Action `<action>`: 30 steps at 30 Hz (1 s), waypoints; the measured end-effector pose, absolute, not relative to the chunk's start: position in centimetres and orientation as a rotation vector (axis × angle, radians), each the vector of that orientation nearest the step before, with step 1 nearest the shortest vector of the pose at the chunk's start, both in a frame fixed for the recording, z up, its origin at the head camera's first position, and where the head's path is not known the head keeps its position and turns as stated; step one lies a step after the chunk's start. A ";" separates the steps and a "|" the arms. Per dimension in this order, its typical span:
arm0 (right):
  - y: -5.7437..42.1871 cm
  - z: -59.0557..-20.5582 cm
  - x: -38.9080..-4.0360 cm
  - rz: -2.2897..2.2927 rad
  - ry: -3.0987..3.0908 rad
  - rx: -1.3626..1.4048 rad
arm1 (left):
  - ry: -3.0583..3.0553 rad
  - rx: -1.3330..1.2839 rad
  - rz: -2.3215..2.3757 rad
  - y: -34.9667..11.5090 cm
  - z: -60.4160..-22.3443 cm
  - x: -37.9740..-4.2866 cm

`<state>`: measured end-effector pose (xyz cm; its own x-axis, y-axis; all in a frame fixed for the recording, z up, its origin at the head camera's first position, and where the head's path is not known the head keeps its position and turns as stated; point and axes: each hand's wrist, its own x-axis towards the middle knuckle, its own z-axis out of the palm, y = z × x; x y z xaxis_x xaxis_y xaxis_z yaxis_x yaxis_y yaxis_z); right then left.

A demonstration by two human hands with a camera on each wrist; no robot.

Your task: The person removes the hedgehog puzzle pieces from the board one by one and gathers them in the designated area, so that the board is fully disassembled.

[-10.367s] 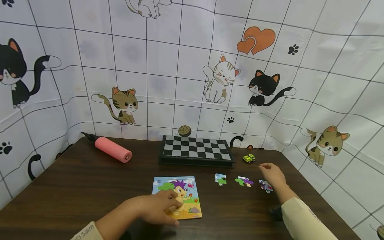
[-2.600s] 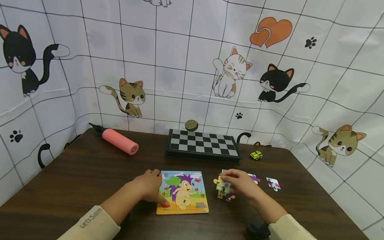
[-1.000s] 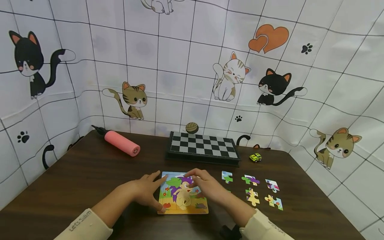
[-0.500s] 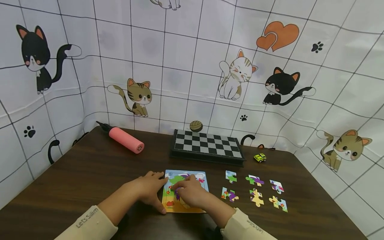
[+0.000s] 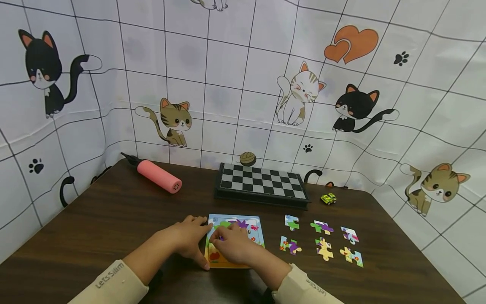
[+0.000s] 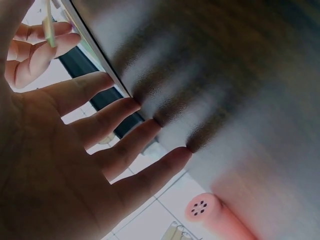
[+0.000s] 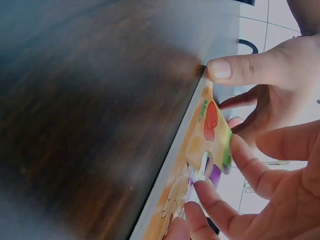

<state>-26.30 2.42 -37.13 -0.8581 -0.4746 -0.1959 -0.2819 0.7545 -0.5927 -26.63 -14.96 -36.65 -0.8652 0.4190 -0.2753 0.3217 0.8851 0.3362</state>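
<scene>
A puzzle board with a hedgehog picture lies on the dark table. My left hand spans its left edge, thumb at the near corner. In the left wrist view, the left hand's straight fingers touch the table beside the board. My right hand is over the board's middle. Its fingertips pinch a puzzle piece with a red figure, tilted up from the board in the right wrist view. More loose puzzle pieces lie right of the board, among them a yellow piece and a purple-and-green piece.
Behind the board stands a black-and-white chessboard box. A small yellow-green toy car sits to its right. At the back left lies a pink hand pump with a black nozzle. A cat-print sheet hangs behind the table.
The loose pieces at right have grown from one row to two. My right hand set down a flower-and-purple piece, moved left over the board and now lifts another. The left hand holds its place lately.
</scene>
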 end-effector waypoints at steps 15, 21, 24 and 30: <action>3.2 -37.8 -26.1 -1.251 2.443 -0.496 | 2.707 0.535 0.394 -14.8 -36.9 -26.8; 5.8 -37.0 -26.8 -1.500 2.268 -0.387 | 2.691 0.515 0.393 -14.7 -37.1 -27.0; 8.4 -36.4 -27.2 -1.601 2.199 -0.273 | 2.697 0.497 0.380 -14.6 -37.2 -27.1; 16.0 -35.8 -27.2 -1.455 2.308 -0.242 | 2.708 0.474 0.354 -14.6 -37.2 -27.1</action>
